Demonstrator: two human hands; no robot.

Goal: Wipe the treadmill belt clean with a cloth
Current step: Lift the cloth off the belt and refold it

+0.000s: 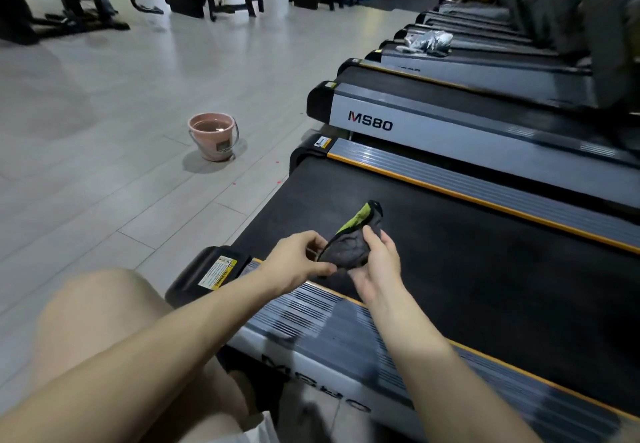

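Observation:
A folded dark grey cloth (349, 245) with a lime-green edge is held up just above the black treadmill belt (467, 262), near its rear end. My left hand (298, 259) pinches the cloth's lower left corner. My right hand (375, 262) grips the cloth's right side, thumb on top. Both hands hover over the near grey side rail (311, 318) with its orange trim. The cloth hangs clear of the belt.
A pink bucket (213, 135) of water stands on the grey tiled floor to the left. More treadmills, one marked MS80 (370, 120), line up behind. A crumpled grey bundle (429, 41) lies on a far treadmill. My bare knee (100, 307) is at lower left.

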